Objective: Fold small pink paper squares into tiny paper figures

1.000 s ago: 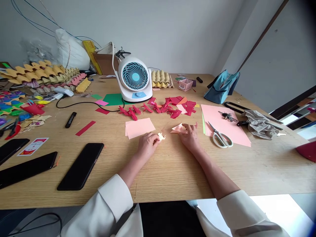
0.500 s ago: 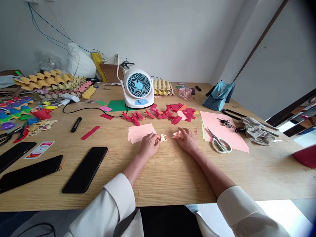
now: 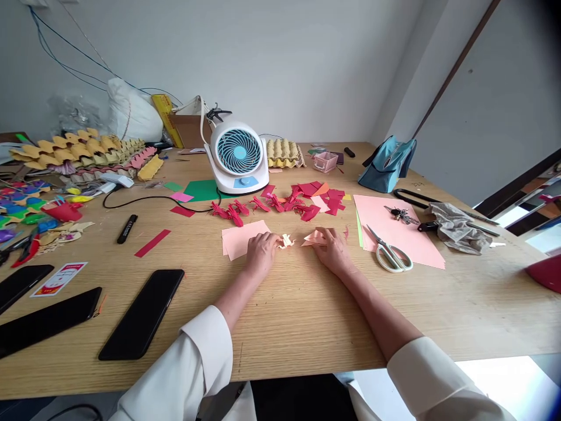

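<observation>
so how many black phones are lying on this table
3: one phone nearest the left sleeve, a second phone left of it, and a third phone behind that, beside the printed card. Others may be hidden.

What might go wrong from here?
The fan faces the loose red paper pieces; if it runs, it might scatter them. The pale paper scraps by the left hand are small and could get brushed aside. The scissors lie right of the right hand; a careless sweep might knock them.
</observation>
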Motion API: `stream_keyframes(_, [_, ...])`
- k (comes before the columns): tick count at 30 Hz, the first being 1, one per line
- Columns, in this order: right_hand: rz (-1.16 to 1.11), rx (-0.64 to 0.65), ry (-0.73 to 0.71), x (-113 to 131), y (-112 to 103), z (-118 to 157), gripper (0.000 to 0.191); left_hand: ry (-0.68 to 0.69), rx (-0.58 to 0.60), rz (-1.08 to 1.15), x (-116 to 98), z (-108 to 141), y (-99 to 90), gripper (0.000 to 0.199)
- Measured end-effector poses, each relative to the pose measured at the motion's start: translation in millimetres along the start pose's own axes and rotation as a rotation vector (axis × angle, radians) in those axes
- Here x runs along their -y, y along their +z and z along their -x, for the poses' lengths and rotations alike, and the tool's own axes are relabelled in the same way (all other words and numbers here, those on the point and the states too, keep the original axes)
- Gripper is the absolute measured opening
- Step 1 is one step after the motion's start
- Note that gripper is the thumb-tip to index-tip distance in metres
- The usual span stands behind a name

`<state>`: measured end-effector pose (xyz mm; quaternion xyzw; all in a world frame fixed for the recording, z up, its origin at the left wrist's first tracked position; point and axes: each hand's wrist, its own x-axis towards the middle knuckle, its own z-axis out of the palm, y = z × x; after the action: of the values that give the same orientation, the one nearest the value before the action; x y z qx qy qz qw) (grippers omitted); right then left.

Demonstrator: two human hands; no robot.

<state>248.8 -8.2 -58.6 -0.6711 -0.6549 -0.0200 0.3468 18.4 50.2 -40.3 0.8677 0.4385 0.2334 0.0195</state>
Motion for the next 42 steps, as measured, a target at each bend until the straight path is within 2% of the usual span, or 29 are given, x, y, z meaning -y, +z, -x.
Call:
stream_keyframes(5, [0.094, 0.032, -0.012, 4, -1, 0, 0.054, -0.075, -0.065, -0.018, 5, 4, -2.8, 0.023])
stream_keyframes(8, [0.157, 0.063, -0.035, 3, 1, 1, 0.046, -0.072, -0.062, -0.018, 13, 4, -2.0, 0.033])
stream_keyframes(12, [0.152, 0.059, -0.021, 1, 3, 1, 0.036, -0.085, 0.048, -0.040, 25, -1, 0.9, 0.047])
stream_keyframes(16, [0.161, 0.065, 0.016, 4, 0, 2, 0.039, -0.033, 0.150, -0.106, 31, -11, 1.1, 0.051])
stream_keyframes(20, [0.185, 0.082, 0.053, 9, -3, 3, 0.040, -0.134, 0.279, -0.114, 33, -15, 0.2, 0.050])
stream_keyframes(23, [0.173, 0.087, 0.052, 9, -4, 3, 0.038, -0.180, 0.276, -0.145, 28, -10, -2.5, 0.050])
stream_keyframes(27, [0.146, 0.081, 0.041, 7, -3, 3, 0.037, -0.242, 0.158, -0.235, 18, -1, -11.6, 0.045])
stream_keyframes(30, [0.137, 0.072, 0.033, 5, -2, 3, 0.037, -0.316, 0.128, -0.280, 12, 2, -19.1, 0.039])
stream_keyframes(33, [0.122, 0.067, 0.024, 3, -2, 4, 0.037, -0.223, 0.091, -0.238, 8, 4, -21.6, 0.042])
stream_keyframes(35, [0.112, 0.064, 0.016, 0, -1, 5, 0.037, -0.183, 0.115, -0.200, 3, 7, -19.5, 0.043])
stream_keyframes(38, [0.096, 0.055, -0.004, -5, 0, 7, 0.037, -0.229, 0.230, -0.142, -7, 14, -12.9, 0.047])
stream_keyframes(42, [0.108, 0.026, -0.006, -7, 0, 8, 0.033, -0.267, 0.272, -0.098, -17, 17, -6.2, 0.054])
